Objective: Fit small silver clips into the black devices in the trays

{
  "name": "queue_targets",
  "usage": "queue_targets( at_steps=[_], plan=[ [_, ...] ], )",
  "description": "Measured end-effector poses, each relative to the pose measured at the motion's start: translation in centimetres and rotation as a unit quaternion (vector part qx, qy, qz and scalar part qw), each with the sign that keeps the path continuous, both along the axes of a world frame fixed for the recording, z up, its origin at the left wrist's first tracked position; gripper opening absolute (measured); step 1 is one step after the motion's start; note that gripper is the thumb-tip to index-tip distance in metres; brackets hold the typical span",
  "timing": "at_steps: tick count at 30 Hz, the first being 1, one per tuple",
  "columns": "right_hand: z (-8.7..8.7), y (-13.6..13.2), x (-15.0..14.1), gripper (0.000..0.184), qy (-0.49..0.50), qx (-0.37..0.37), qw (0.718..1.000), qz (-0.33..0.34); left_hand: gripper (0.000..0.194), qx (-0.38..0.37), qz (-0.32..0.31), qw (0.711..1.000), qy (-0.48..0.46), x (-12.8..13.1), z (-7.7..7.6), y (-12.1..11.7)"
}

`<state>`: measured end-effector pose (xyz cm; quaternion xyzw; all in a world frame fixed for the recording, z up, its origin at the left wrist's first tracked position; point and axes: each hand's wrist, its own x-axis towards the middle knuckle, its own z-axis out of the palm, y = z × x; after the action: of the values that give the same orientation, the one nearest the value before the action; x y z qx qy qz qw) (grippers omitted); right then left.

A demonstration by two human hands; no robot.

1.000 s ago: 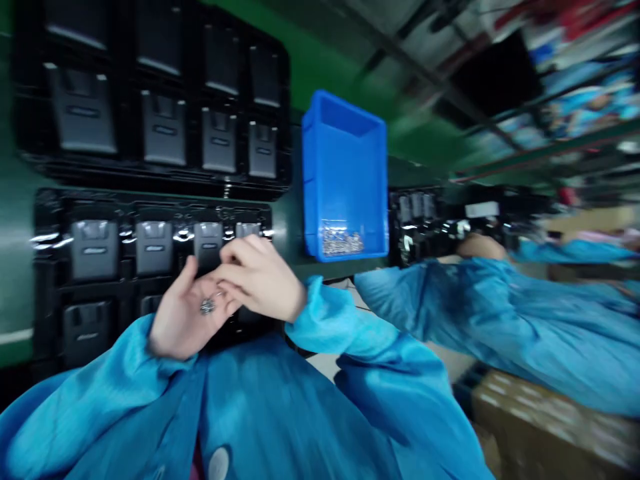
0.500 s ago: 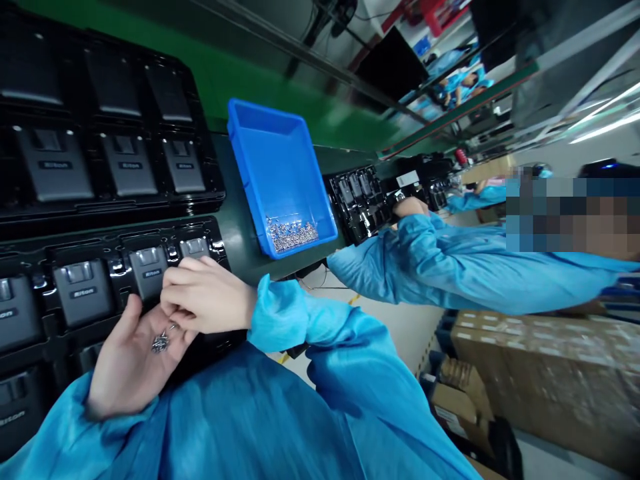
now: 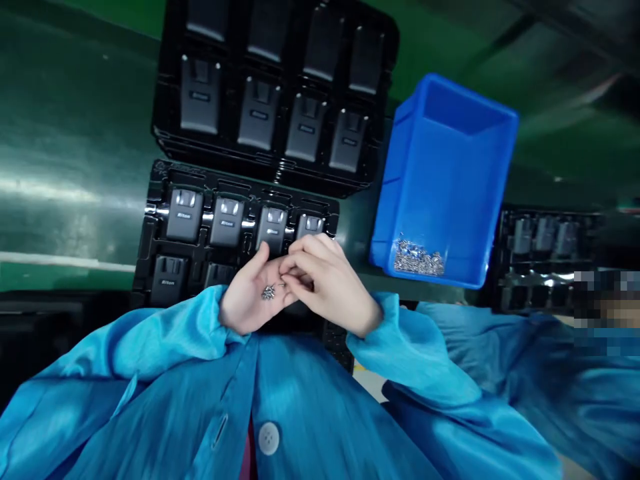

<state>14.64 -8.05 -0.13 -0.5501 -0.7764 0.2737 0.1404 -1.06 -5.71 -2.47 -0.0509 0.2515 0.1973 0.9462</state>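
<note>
My left hand (image 3: 253, 297) lies palm up with its thumb apart, cupping a little heap of small silver screws (image 3: 269, 292). Over its fingers, my right hand (image 3: 325, 277) is closed in a pinch on what looks like a single screw (image 3: 282, 285), mostly covered by the fingertips. Just beyond both hands is a black moulded tray (image 3: 145, 233) of grey plastic casings marked "Riton", one casing (image 3: 183, 215) standing in each filled pocket. Part of the tray's near right side is hidden by my hands.
Behind it, a taller black tray (image 3: 270, 163) holds more grey casings. A blue bin (image 3: 450, 173) to the right contains a pile of loose silver screws (image 3: 419, 260). Farther right are another black tray (image 3: 537, 263) and a co-worker's blue sleeve (image 3: 465, 327).
My view has swung left and down, so trays, bin and hands appear farther right. The hands keep the same pose, palm up and pinching. The co-worker is now mostly out of view.
</note>
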Motion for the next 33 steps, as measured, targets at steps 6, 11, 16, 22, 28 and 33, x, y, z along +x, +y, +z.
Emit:
queue_targets(
  at_steps=[6, 11, 16, 22, 28, 33],
  plan=[
    [0.2, 0.3, -0.2, 0.011, -0.025, -0.035, 0.998, 0.056, 0.073, 0.009, -0.009, 1.000, -0.019, -0.3, -1.0, -0.6],
    [0.5, 0.7, -0.1, 0.012, -0.019, -0.054, 0.996, 0.070, 0.076, 0.019, -0.020, 0.998, -0.050, -0.6, -1.4, -0.5],
    [0.6, 0.7, -0.4, 0.012, -0.022, -0.050, 0.996, 0.077, 0.073, 0.016, -0.011, 0.998, -0.055, -0.9, -1.9, -0.6],
    [0.5, 2.1, 0.1, 0.010, 0.016, 0.043, 0.999, 0.015, 0.062, -0.007, 0.009, 1.000, -0.025, -1.3, -1.9, 0.0],
    [-4.1, 5.4, 1.8, 0.009, -0.107, 0.149, 0.977, -0.105, 0.051, -0.024, 0.077, 0.995, 0.060, -1.8, -1.7, 0.9],
    [-6.3, 6.3, 2.0, 0.012, -0.161, 0.143, 0.973, -0.088, 0.042, -0.032, 0.100, 0.990, 0.097, -1.8, -2.2, 1.0]
  ],
)
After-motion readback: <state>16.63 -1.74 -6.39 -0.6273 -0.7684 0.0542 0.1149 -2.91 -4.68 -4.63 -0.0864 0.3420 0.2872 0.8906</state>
